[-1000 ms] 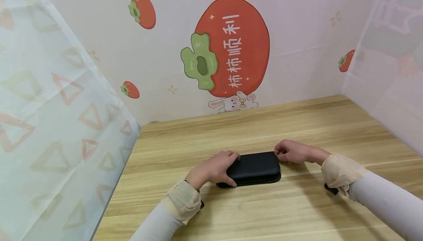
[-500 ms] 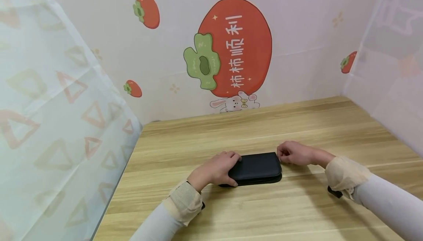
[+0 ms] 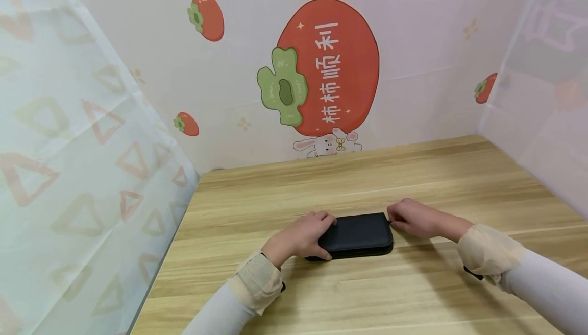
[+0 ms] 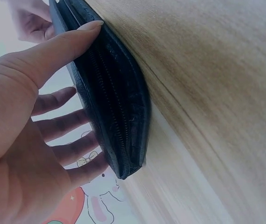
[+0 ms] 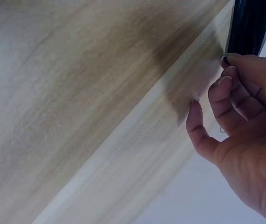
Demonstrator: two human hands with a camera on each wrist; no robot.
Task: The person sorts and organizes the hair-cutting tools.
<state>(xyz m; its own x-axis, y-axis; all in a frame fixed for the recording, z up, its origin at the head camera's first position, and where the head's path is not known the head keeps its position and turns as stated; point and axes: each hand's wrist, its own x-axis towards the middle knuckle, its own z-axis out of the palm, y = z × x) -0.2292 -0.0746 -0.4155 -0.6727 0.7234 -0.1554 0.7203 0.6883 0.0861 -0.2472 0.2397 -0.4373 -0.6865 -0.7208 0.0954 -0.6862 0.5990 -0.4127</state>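
A black zip-around wallet [image 3: 360, 232] lies flat on the wooden table. My left hand [image 3: 300, 234] grips its left end, thumb at the near edge and fingers over the far side. In the left wrist view, zipper teeth [image 4: 108, 100] run along the wallet's side between its two halves. At the wallet's far right corner, my right hand [image 3: 413, 217] pinches a small dark zipper pull [image 5: 225, 60] between thumb and forefinger. The right wrist view shows the other fingers loosely curled beside it. Most of the pull is hidden by the fingertips.
The light wood table [image 3: 367, 294] extends around the wallet on all sides. Behind it stands a printed cloth backdrop [image 3: 229, 79] with persimmons and a rabbit. Cloth side panels rise at the left [image 3: 92, 171] and right [image 3: 546, 95].
My right hand has shifted slightly right and nearer along the wallet's right end. The gap between the wallet's halves at the near right looks narrower. My left hand keeps its grip.
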